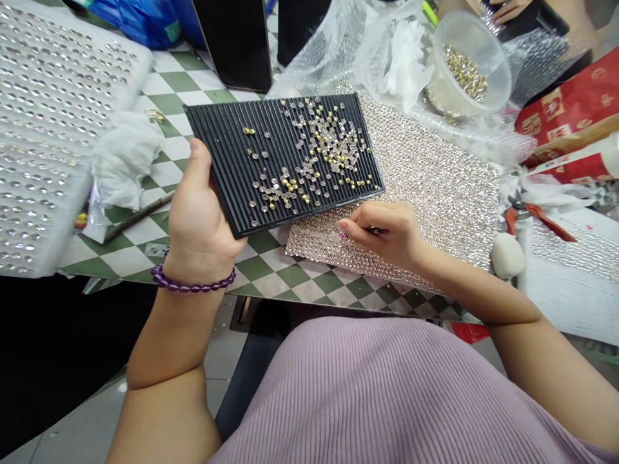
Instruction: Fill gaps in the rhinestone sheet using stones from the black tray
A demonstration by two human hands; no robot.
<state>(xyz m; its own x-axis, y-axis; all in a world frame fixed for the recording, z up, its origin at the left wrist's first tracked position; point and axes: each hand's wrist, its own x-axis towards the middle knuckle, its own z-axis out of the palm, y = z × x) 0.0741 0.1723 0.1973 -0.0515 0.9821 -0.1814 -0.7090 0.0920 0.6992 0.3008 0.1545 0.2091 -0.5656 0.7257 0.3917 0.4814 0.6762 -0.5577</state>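
My left hand [196, 209] grips a black ridged tray [222, 154] by its left end, thumb on top and the other fingers hidden underneath. Loose clear and gold rhinestones [333, 145] lie scattered over the grooves, thickest toward the right end. Just below the tray's lower right edge is my right hand [387, 232], its fingers curled round a thin dark tool [377, 230] that is mostly hidden; its kind does not show. Beneath that hand a sheet densely covered with rhinestones [435, 187] lies on the green and white checkered table [280, 277].
A clear plastic tub [471, 61] of gold stones stands at the back right. Orange-handled pliers [539, 216] and a white lump [507, 254] lie right. At left are a panel with stone rows [62, 129] and crumpled tissue [126, 154]. A phone [236, 45] stands behind; another person's hand [510, 9] shows.
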